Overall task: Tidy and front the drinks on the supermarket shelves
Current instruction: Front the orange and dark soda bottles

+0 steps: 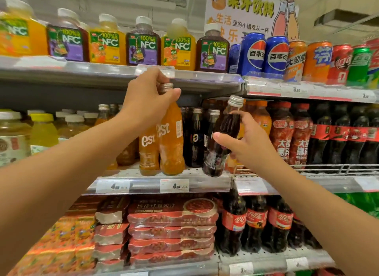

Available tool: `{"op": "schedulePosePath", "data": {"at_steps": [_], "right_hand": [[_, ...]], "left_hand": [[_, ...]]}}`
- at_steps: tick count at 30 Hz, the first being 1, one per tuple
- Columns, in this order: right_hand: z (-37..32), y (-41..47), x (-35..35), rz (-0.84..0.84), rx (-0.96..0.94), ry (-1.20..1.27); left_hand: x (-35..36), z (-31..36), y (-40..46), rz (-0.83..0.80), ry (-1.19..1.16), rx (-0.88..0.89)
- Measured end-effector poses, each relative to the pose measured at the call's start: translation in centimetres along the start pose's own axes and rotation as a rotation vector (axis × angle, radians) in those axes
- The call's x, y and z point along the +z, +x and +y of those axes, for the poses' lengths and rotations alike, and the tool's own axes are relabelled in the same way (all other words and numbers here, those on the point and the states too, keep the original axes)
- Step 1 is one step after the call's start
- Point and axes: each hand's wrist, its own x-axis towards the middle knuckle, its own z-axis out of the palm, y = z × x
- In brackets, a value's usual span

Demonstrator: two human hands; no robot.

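My left hand [146, 100] grips the neck of an orange est bottle [171, 144] with a silver cap, standing at the front of the middle shelf [164, 178]. A second orange est bottle [148, 150] stands just left of it. My right hand [244, 143] holds a dark cola est bottle [220, 144], tilted with its cap leaning right and its base lifted at the shelf's front edge. Two more dark glass bottles [194, 138] stand behind, between the two held bottles.
The top shelf carries NFC juice bottles [143, 43] and soda cans [266, 54]. Red-labelled and black cola bottles [295, 132] fill the middle shelf's right side, pale tea bottles [44, 130] its left. Below lie red boxed packs [172, 230] and cola bottles [256, 220].
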Motion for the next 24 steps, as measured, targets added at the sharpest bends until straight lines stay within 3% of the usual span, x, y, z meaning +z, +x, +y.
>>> {"op": "schedulePosePath", "data": {"at_steps": [8, 24], "right_hand": [[-1.1, 5.2, 4.8, -0.019, -0.002, -0.149], [1.5, 6.4, 8.6, -0.12, 0.265, -0.31]], "left_hand": [[-4.4, -4.3, -2.9, -0.058, 0.097, -0.039], [-4.3, -7.6, -4.5, -0.176, 0.124, -0.102]]}}
